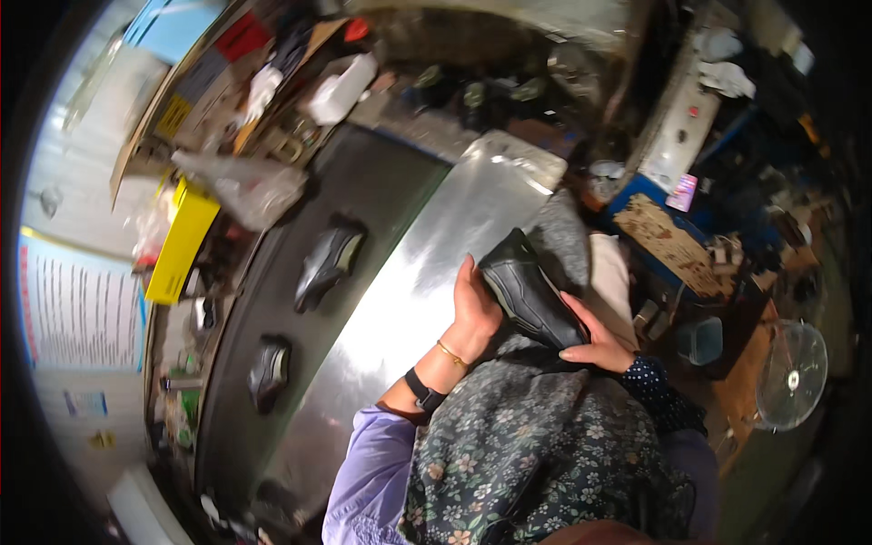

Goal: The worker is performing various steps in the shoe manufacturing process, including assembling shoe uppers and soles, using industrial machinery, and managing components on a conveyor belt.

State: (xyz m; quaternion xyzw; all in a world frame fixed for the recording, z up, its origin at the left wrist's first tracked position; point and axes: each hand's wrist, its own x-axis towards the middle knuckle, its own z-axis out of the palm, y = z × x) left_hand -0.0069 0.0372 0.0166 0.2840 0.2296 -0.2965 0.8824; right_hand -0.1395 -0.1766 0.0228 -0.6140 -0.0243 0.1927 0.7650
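A black leather shoe [534,295] is held in front of me, above my lap, tilted with one end up and to the left. My left hand [476,313] is pressed along its left side, and the fingers are partly hidden behind the shoe. Gripping the lower right end is my right hand [597,336], with the thumb on the near side and a finger along the upper edge. Two more dark shoes, a farther one [327,265] and a nearer one [270,373], lie on the dark belt [363,195] to my left.
A shiny metal sheet [391,300] runs between me and the belt. Beyond the belt, a shelf carries a yellow box [183,241], a plastic bag [250,191] and a white container [342,89]. To the right stand a blue-edged bench [668,241] and a round fan [792,376].
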